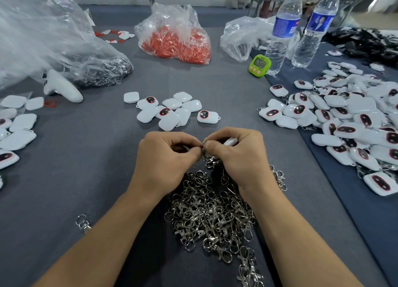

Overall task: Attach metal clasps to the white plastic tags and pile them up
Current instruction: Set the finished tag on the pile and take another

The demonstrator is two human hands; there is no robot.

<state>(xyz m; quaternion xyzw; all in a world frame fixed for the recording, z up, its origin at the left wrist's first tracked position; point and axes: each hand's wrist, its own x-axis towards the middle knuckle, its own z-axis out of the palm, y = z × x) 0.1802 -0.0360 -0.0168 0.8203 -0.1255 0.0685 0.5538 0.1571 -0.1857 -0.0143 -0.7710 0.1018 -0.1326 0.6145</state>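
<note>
Mid-attachment above the clasp heap on the worktop, the left hand pinches 1 metal clasp in its fingers while the right hand grips 1 white tag against it, so next the ring likely needs threading through the tag's loop before it joins the finished pile.

Assembly workshop; bulk white tags, clasp heap, parts bags.

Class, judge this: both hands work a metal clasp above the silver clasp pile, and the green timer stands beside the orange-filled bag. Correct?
No. The head view shows the small green digital timer beside the clear plastic water bottles; the rest holds.
</note>
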